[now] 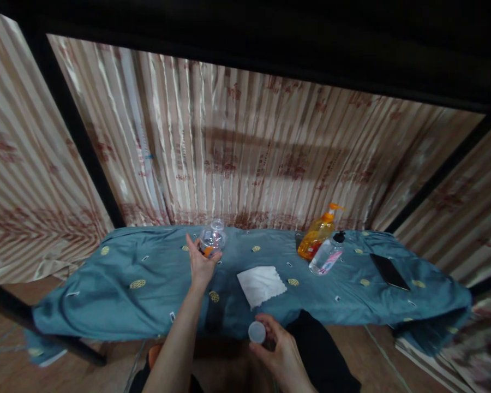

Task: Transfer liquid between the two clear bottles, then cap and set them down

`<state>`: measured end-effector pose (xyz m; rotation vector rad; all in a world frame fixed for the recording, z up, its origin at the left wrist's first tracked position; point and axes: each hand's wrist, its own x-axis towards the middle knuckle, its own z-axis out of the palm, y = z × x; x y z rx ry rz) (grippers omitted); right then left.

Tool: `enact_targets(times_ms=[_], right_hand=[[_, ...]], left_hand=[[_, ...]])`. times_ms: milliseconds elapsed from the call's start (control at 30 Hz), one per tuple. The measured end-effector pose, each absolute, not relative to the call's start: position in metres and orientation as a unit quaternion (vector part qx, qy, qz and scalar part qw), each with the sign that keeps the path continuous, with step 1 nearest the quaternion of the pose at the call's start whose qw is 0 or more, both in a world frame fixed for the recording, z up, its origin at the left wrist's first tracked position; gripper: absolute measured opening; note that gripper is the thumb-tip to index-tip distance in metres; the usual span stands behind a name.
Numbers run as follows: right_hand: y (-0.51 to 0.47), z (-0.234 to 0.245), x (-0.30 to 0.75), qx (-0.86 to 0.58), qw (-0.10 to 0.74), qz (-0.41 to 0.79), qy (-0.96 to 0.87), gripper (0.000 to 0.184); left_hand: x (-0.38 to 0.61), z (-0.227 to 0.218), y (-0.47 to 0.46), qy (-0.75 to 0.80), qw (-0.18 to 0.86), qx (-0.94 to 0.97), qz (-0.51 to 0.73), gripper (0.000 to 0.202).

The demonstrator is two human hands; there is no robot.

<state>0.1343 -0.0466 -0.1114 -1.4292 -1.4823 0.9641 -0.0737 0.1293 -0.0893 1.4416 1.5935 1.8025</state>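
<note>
My left hand [199, 265] reaches out over the teal cloth [118, 284] and is closed around a small clear round jar [213, 237] with something orange low inside it. My right hand [278, 349] stays near my lap at the table's front edge, fingers pinched on a small white round cap [256, 332]. A white folded tissue [262, 285] lies on the cloth between the two hands.
An orange pump bottle [318, 237] and a clear bottle with a black cap [326, 255] lie at the back right. Further right rests a dark phone [389, 271]. Striped curtains [245, 147] hang behind, framed by black bars. A dark garment [319, 349] covers my lap.
</note>
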Motion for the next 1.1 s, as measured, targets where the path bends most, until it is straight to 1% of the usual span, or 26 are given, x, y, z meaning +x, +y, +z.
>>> enact_targets(times_ms=[100,233,333,433,600,700,800,967,1100], right_hand=[[-0.033,-0.097,0.133,-0.559,0.429,0.382,-0.597,0.030],[0.008,-0.065,0.144,-0.567,0.448,0.314,-0.616,0.036],[0.036,-0.042,0.148,-0.572,0.423,0.259,-0.653,0.037],[0.050,-0.024,0.147,-0.561,0.393,0.244,-0.686,0.038],[0.049,-0.008,0.153,-0.539,0.368,0.267,-0.709,0.043],[0.047,-0.006,0.159,-0.525,0.333,0.241,-0.746,0.039],[0.046,-0.009,0.162,-0.500,0.307,0.201,-0.785,0.040],[0.045,-0.015,0.163,-0.468,0.282,0.152,-0.823,0.041],[0.043,-0.016,0.162,-0.464,0.277,0.152,-0.828,0.041]], left_hand=[[-0.067,-0.089,0.124,0.579,0.132,0.541,0.595,0.101],[-0.053,-0.094,0.103,0.549,0.088,0.615,0.559,0.082],[-0.047,-0.099,0.087,0.519,0.056,0.662,0.537,0.076],[-0.046,-0.105,0.077,0.506,0.027,0.695,0.510,0.074],[-0.049,-0.107,0.073,0.490,0.000,0.741,0.460,0.074],[-0.050,-0.106,0.072,0.484,-0.008,0.758,0.437,0.074],[-0.051,-0.104,0.070,0.484,-0.015,0.766,0.422,0.076],[-0.053,-0.103,0.067,0.485,-0.021,0.774,0.405,0.075],[-0.054,-0.101,0.066,0.484,-0.020,0.780,0.397,0.073]])
